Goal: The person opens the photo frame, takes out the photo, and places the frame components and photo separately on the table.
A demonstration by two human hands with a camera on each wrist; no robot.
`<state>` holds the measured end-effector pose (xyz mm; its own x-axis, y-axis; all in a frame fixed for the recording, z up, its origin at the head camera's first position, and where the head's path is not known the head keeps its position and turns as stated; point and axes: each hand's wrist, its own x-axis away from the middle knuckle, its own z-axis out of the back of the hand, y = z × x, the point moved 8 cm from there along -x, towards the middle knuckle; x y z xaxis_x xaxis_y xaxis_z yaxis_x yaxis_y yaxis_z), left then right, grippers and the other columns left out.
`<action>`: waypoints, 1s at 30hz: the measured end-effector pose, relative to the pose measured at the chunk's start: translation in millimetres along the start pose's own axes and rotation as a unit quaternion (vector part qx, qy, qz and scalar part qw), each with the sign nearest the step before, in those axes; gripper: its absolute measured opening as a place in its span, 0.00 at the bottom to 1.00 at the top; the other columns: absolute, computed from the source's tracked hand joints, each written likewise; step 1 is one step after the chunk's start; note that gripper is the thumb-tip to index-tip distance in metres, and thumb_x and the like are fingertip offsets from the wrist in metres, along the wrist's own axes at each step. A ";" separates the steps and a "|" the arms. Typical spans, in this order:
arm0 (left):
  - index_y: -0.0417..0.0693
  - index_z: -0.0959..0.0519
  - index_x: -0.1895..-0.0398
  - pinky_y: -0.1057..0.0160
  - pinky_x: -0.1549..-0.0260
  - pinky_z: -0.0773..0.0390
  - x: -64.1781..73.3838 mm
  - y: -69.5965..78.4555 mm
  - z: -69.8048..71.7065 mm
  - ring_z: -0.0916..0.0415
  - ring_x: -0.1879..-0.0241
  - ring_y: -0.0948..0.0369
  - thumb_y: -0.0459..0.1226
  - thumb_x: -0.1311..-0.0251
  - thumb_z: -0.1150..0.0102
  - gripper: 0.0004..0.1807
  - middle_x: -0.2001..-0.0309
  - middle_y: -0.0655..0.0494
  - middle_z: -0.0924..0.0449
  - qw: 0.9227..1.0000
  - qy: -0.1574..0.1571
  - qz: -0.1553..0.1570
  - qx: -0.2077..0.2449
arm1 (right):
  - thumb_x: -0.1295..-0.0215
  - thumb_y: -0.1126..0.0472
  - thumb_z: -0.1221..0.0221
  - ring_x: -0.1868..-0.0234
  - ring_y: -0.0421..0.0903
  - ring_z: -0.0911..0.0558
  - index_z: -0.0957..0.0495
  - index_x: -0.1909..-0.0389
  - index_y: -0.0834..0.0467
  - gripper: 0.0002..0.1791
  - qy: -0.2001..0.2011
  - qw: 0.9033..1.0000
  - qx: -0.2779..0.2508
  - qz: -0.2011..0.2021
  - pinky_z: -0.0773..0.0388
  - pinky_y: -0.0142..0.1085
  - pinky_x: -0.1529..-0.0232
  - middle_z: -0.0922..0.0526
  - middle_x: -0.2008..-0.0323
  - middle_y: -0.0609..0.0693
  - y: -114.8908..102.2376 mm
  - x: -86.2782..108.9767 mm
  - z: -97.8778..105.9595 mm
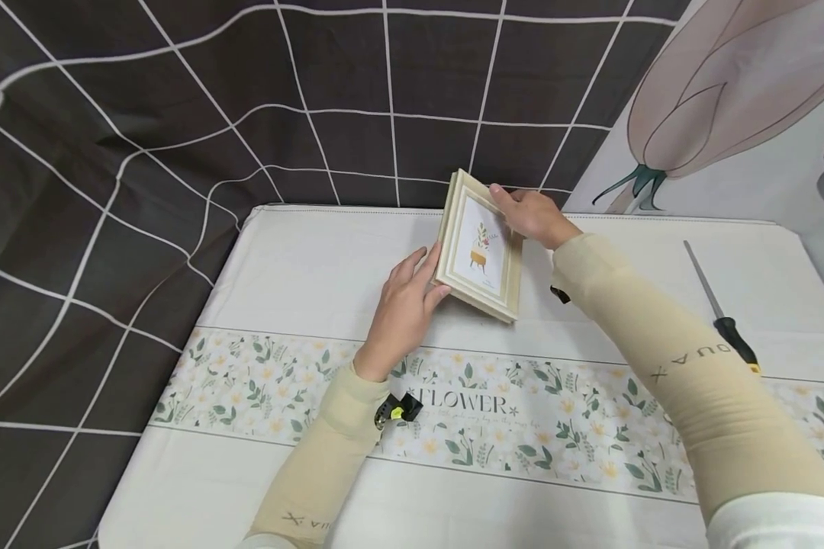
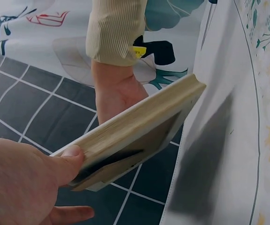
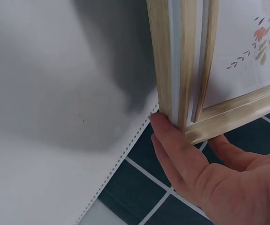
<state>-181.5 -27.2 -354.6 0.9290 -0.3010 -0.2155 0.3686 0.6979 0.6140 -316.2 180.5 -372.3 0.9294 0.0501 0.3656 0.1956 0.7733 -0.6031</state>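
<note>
A cream wooden picture frame [image 1: 481,244] is held tilted above the far part of the table, its front with a potted-plant print facing up. My left hand [image 1: 403,309] grips its left lower corner, with the thumb at the near edge. At the upper right side my right hand [image 1: 534,217] holds the frame, thumb on the front rim and the other fingers largely hidden behind. In the left wrist view the frame's side edge [image 2: 135,123] and part of its back show. The right wrist view has the right hand's fingers [image 3: 179,147] against the frame's corner.
A long tapered tool [image 1: 731,332] like a file, with a black handle, lies on the table's right side. The white tablecloth [image 1: 302,267] carries a floral band. Dark checked cloth [image 1: 357,145] hangs behind and at the left.
</note>
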 end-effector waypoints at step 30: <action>0.65 0.41 0.21 0.43 0.25 0.58 -1.5 15.1 -3.6 0.63 0.22 0.45 0.45 0.29 0.48 0.34 0.20 0.43 0.58 0.997 -0.037 -0.060 0.035 | 0.40 0.18 0.60 0.29 0.72 0.39 0.63 0.19 0.60 0.63 -0.114 0.978 -0.172 -0.005 0.31 0.62 0.36 0.51 0.23 0.67 -0.9 4.5 -6.7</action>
<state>-177.2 -13.9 -347.8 0.8725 -0.4282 -0.2353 0.4709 0.6082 0.6390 -310.1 175.8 -374.9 0.8406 0.2137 0.4977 0.3344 0.5181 -0.7873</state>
